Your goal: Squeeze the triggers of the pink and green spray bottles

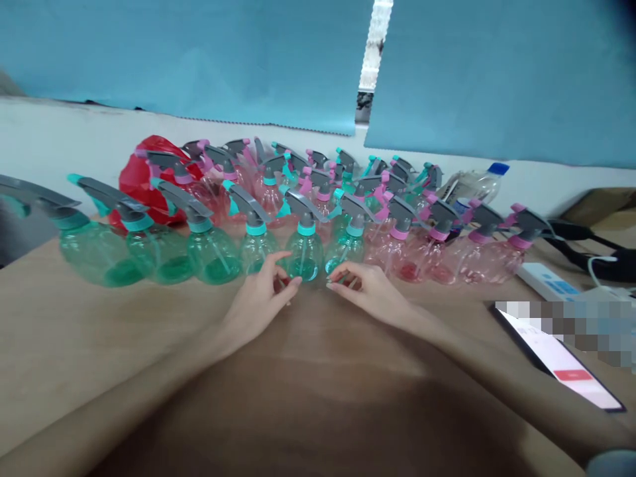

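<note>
My left hand [263,291] hovers just in front of the row of spray bottles, with its fingers loosely curved and thumb apart, holding nothing. Across a small gap, my right hand [368,291] mirrors it, fingers bent and a little apart from the thumb, with nothing visible in them. Between and behind the hands stands a green spray bottle [305,255] with a grey trigger head and teal collar. Another green spray bottle [344,248] is behind my right fingertips, and a further green spray bottle [256,246] is partly hidden by my left hand.
Green spray bottles [213,255] line the left, pink spray bottles [410,258] the right, with several more behind. A red plastic bag [144,179] lies at the back left. A phone [551,351], a power strip [549,281] and a clear bottle with blue cap [477,182] are on the right.
</note>
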Available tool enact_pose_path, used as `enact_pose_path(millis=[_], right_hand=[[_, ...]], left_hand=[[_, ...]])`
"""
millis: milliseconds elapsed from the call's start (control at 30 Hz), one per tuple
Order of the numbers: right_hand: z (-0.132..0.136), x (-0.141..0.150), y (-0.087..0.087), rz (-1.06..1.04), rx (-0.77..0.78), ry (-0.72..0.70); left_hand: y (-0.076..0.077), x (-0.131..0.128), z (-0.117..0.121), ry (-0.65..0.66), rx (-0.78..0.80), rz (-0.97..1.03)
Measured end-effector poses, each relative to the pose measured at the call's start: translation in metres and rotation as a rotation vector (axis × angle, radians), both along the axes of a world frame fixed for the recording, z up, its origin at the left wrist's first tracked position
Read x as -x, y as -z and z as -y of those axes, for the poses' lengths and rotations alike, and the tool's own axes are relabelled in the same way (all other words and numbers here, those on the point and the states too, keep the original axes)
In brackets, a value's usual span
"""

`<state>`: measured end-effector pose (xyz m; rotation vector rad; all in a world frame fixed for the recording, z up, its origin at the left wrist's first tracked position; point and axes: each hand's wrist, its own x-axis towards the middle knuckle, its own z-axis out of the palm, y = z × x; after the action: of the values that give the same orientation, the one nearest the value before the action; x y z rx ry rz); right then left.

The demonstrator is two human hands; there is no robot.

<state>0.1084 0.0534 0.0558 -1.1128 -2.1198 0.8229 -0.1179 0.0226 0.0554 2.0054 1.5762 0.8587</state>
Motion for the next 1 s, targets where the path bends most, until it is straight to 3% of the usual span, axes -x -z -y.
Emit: enact_pose_path(millis=[200,433,700,1000], right_hand=[[0.004,0.006,0.006,0.009,0.034,-0.022],[0.015,0.000,0.004,0.017,0.067,-0.047],[0.025,-0.009,0.005,0.024,0.102,-0.092],[0.019,-0.021,0.010,-0.056,0.098,-0.058]], left_hand=[[-0.023,-0.011,-0.014,-0.082,0.066,-0.256],[-0.038,-0.022,-0.023,-0.134,0.193,-0.318],[-0.038,-0.027,-0.029,-0.110,0.218,-0.324],[-0.040,-0.027,-0.031,-0.079,0.268,-0.377]])
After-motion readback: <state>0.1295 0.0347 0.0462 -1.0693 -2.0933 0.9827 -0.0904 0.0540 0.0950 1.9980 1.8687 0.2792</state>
